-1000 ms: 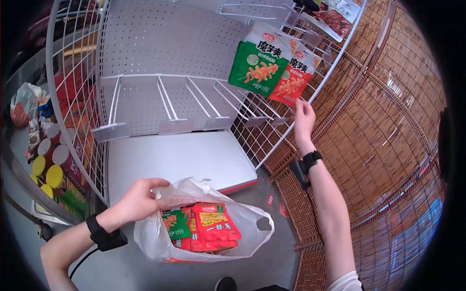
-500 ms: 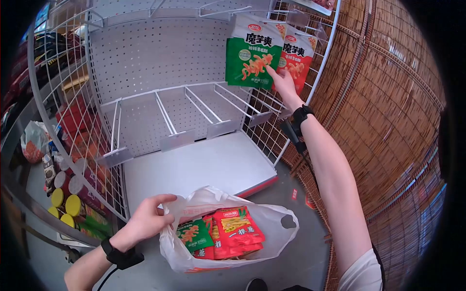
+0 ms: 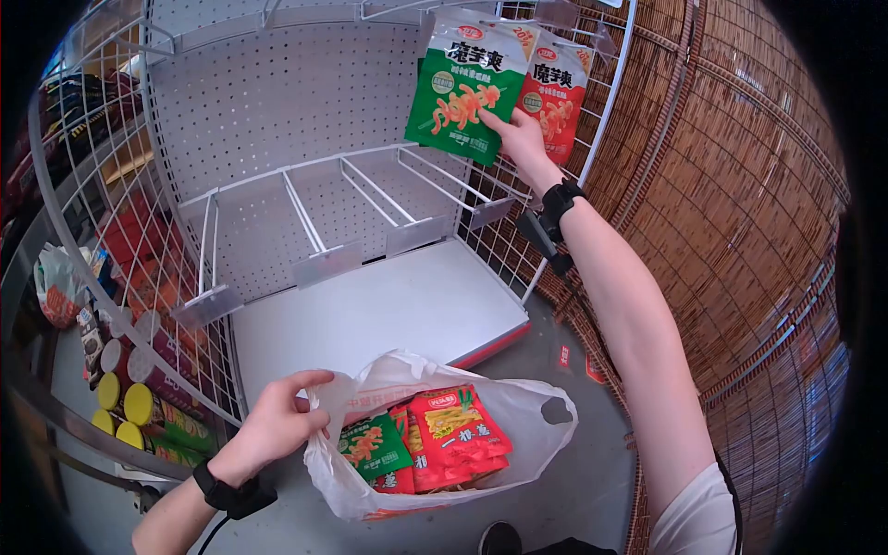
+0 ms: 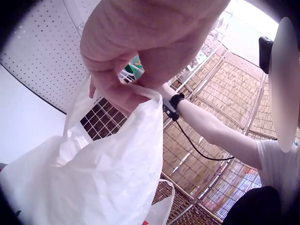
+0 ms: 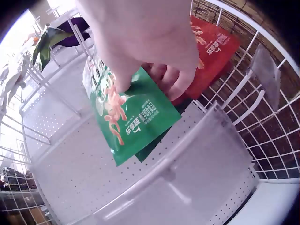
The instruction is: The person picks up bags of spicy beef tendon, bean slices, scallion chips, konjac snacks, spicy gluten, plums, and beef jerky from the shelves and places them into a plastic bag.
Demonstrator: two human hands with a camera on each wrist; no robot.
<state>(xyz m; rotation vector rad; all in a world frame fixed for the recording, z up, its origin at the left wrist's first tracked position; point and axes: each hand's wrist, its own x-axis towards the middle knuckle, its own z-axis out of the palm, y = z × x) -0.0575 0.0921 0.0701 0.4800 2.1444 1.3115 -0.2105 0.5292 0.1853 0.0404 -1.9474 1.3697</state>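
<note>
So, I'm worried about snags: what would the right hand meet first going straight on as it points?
The right hand pinches the front green packet; beyond it, probably the second green packet behind, though depth is unclear.

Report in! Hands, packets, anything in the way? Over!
Right hand: pinching green-and-white rectangular plastic packet. Left hand: holding white plastic bag. Red-and-white rectangular plastic packet close beside; nothing visibly blocking.

A green packet (image 3: pixel 462 97) (tilted) is above an open white bag (image 3: pixel 335 474).
</note>
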